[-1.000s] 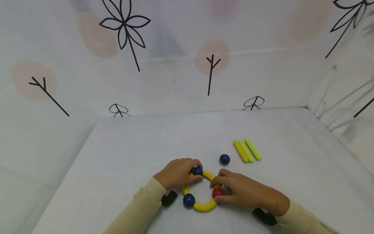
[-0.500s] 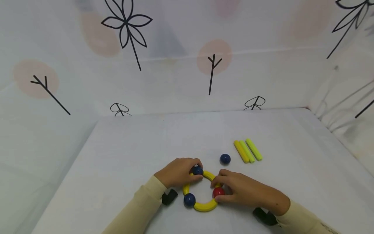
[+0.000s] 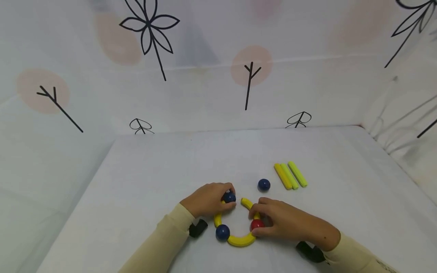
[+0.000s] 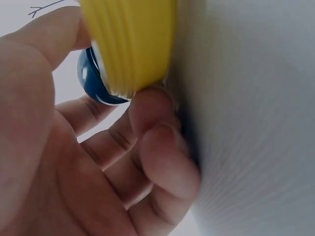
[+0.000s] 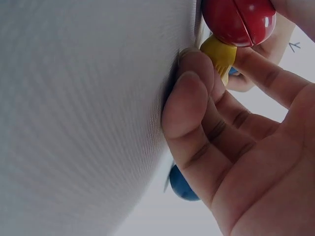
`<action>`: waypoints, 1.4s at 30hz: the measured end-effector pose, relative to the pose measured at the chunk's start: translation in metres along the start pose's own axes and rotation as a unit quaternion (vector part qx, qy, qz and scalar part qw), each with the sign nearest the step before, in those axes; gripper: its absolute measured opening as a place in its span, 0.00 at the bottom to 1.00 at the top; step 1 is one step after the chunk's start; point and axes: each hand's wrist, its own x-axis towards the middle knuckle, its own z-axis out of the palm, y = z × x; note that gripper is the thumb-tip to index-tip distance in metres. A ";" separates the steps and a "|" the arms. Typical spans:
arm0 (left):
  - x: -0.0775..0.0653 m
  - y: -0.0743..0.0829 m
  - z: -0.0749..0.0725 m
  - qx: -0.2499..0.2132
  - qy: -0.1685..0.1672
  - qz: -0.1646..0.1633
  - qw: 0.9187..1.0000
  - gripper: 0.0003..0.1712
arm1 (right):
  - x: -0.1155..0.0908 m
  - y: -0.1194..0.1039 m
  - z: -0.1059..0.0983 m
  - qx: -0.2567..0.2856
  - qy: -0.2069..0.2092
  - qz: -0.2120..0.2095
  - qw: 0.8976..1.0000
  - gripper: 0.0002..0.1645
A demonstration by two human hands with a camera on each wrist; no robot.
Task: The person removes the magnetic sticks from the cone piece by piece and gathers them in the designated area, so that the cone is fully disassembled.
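Curved yellow sticks and shiny balls form a broken ring on the white table. My left hand (image 3: 209, 198) pinches the dark blue ball (image 3: 230, 197) at the ring's far end; a yellow stick (image 4: 135, 44) joined to it looms large in the left wrist view. My right hand (image 3: 285, 220) grips the right side, thumb on the red ball (image 3: 257, 225) and fingers curled at the curved yellow stick (image 3: 246, 203) beyond it. A gap separates that stick's far tip from the held blue ball. A second blue ball (image 3: 222, 232) and a yellow stick (image 3: 241, 240) make up the near side.
A loose blue ball (image 3: 264, 184) lies just beyond my right hand. Farther right are one straight orange-yellow stick (image 3: 283, 176) and two lime-yellow straight sticks (image 3: 297, 174). A patterned white cloth (image 3: 205, 94) hangs behind the table (image 3: 164, 159).
The ring was closed before; now it is parted between the far blue ball and the right-hand curved stick. My hands have moved slightly apart. The head view shifted a little.
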 end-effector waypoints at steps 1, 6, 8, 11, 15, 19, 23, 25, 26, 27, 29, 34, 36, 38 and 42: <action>-0.001 0.000 0.000 0.006 0.004 -0.003 1.000 0.13 | 0.000 0.000 0.000 -0.001 0.000 0.000 1.000 0.21; -0.004 0.003 -0.003 0.057 0.026 -0.034 0.997 0.12 | 0.000 0.001 -0.002 -0.003 0.000 0.005 1.000 0.21; -0.006 0.004 -0.005 0.074 0.031 -0.045 0.996 0.12 | 0.000 0.001 -0.002 -0.004 0.000 0.007 1.000 0.21; -0.008 0.004 -0.007 0.091 0.035 -0.057 0.994 0.12 | -0.001 0.001 -0.003 -0.006 0.002 0.008 1.000 0.21; -0.009 0.004 -0.009 0.108 0.037 -0.068 0.991 0.15 | -0.001 0.002 -0.004 -0.008 0.005 0.007 1.000 0.22; -0.009 0.003 -0.009 0.119 0.037 -0.077 0.989 0.18 | -0.001 0.001 -0.005 -0.006 0.008 0.014 1.000 0.26; -0.011 0.003 -0.010 0.126 0.038 -0.083 0.988 0.18 | -0.001 0.000 -0.005 0.003 0.020 0.024 1.000 0.29; -0.011 0.002 -0.011 0.129 0.037 -0.086 0.987 0.18 | 0.000 0.000 -0.006 0.006 0.025 0.030 0.999 0.28; -0.012 0.003 -0.011 0.129 0.036 -0.088 0.987 0.18 | 0.000 0.000 -0.006 0.006 0.027 0.033 0.999 0.27; -0.012 0.003 -0.012 0.129 0.034 -0.090 0.987 0.18 | 0.000 0.000 -0.007 0.003 0.029 0.035 0.999 0.26; -0.013 0.003 -0.012 0.126 0.029 -0.094 0.987 0.18 | 0.001 0.000 -0.008 -0.001 0.031 0.041 0.999 0.23; -0.015 0.003 -0.015 0.120 0.019 -0.094 0.988 0.16 | 0.001 0.000 -0.010 -0.007 0.034 0.047 0.998 0.19; -0.015 0.003 -0.017 0.120 0.021 -0.088 0.989 0.15 | 0.001 0.000 -0.011 -0.008 0.038 0.045 0.998 0.18; -0.016 0.003 -0.017 0.123 0.023 -0.081 0.989 0.14 | 0.001 0.000 -0.011 -0.011 0.043 0.045 0.998 0.17; -0.018 0.002 -0.016 0.133 0.019 -0.073 0.988 0.13 | 0.000 0.000 -0.011 -0.014 0.054 0.059 0.997 0.17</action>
